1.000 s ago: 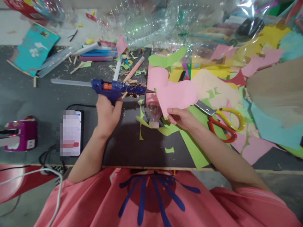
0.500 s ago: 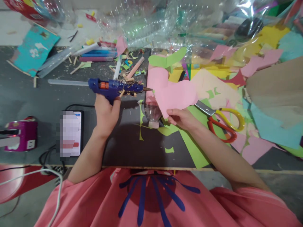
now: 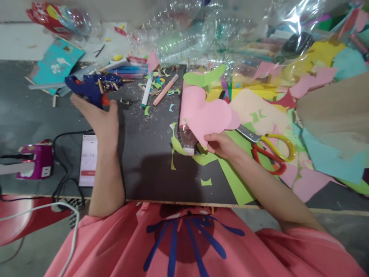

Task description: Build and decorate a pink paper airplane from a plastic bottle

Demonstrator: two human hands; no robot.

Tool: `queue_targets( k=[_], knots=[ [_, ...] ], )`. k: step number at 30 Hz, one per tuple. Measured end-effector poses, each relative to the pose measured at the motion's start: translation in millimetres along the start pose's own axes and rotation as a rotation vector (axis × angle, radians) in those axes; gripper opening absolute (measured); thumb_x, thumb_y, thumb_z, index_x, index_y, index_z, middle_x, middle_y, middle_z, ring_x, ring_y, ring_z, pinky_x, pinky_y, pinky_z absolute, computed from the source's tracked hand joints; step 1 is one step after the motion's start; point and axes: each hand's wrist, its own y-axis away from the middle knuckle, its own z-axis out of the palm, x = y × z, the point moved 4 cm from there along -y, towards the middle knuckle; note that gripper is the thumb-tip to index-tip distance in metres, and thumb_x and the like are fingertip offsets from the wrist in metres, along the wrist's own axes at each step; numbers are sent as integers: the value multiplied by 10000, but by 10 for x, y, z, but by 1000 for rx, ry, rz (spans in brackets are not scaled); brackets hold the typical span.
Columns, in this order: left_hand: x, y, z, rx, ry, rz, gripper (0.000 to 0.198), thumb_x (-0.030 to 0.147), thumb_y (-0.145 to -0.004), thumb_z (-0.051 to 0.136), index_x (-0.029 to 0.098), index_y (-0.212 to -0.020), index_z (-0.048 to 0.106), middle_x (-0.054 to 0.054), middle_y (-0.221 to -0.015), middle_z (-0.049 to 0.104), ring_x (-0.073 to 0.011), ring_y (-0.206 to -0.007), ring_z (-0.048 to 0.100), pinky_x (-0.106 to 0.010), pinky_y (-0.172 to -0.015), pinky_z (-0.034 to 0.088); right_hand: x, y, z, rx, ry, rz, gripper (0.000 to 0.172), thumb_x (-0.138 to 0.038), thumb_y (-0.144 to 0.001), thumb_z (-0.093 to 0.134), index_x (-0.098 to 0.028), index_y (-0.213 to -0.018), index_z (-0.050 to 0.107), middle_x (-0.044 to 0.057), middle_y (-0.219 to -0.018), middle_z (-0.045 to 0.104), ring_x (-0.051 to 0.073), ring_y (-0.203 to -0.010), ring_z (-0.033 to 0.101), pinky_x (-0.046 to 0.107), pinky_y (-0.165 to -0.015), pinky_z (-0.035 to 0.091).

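While the right hand [image 3: 221, 145] pinches the pointed lower end of a pink paper cutout [image 3: 215, 119], which overlaps a pink-wrapped bottle [image 3: 188, 102] in view, the left hand [image 3: 100, 119] is at the handle of a blue glue gun [image 3: 89, 86], its thumb spread wide; whether its fingers grip the handle I cannot tell. Scissors [image 3: 250, 135] lie just right of the cutout, and a phone [image 3: 88, 163] lies beside the left forearm [image 3: 107, 169]

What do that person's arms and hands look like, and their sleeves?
The left hand and right hand are bare, no gloves. Both forearms are bare too. The coral-pink sleeves are loose, and the matching top has long blue streaks fanning out.
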Motion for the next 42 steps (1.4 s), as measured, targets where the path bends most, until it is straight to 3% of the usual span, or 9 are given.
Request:
queue_targets(
  k=[4,9,14,23,26,29,32,39,42],
  knots=[
    [-9,2,-83,152,-296,-104,830,138,-732,639,65,-1377,122,-183,-1574,132,-280,-1483,76,-491,-1221,57,-13,0,3,17,-7,1,200,-298,-595,628,-162,-471,553,-43,-339,480,50,-292,337,207,-347,256],
    [239,163,-3,190,-147,235,517,373,-894,539,136,-1318,362,-108,-1449,391,-256,-1411,296,-485,-1168,201,-82,16,4,-44,28,-52,226,-303,-652,639,-158,-506,549,-52,-360,467,41,-312,319,208,-368,264],
    [638,442,267,-163,243,328,290,448,-884,520,208,-937,674,-44,-967,666,-185,-944,614,-357,-857,465,-218,47,23,-186,69,-87,309,-272,-726,627,-174,-489,454,-82,-371,375,22,-347,245,204,-386,212],
    [1029,680,583,-965,498,-20,195,325,-610,753,158,-538,684,6,-551,619,-115,-522,541,-214,-494,431,-346,-2,301,-513,314,153,162,-241,-705,685,-171,-707,539,-67,-551,473,51,-489,400,184,-442,315],
    [959,710,614,-1082,527,-123,157,264,-526,803,149,-574,708,-6,-581,648,-111,-498,531,-209,-459,417,-351,-35,383,-577,362,102,270,-332,-751,673,-179,-610,501,-67,-514,447,50,-477,378,191,-447,310],
    [829,658,574,-958,634,-235,202,224,-484,832,122,-593,695,-28,-614,657,-120,-518,563,-213,-474,441,-352,-35,337,-483,319,-10,486,-568,-823,542,-179,-535,495,-69,-425,373,42,-414,305,202,-427,266],
    [671,554,486,-677,776,-347,221,206,-525,819,104,-653,669,-36,-658,655,-130,-544,596,-219,-494,470,-291,56,156,-233,185,-55,603,-684,-833,413,-172,-537,532,-69,-382,321,40,-357,252,216,-393,212],
    [480,477,463,-290,1005,-460,241,165,-551,790,158,-716,614,52,-617,564,-25,-435,467,-129,-332,313,8,473,-129,380,-167,14,170,-323,-740,640,-157,-779,643,-16,-653,596,61,-467,506,179,-393,363],
    [425,526,539,-258,1033,-510,243,186,-564,784,181,-731,607,47,-675,591,-31,-491,505,-130,-388,394,54,525,-71,435,-294,26,292,-282,-708,633,-183,-983,640,46,-1025,680,92,-658,629,198,-522,490]
  ],
)
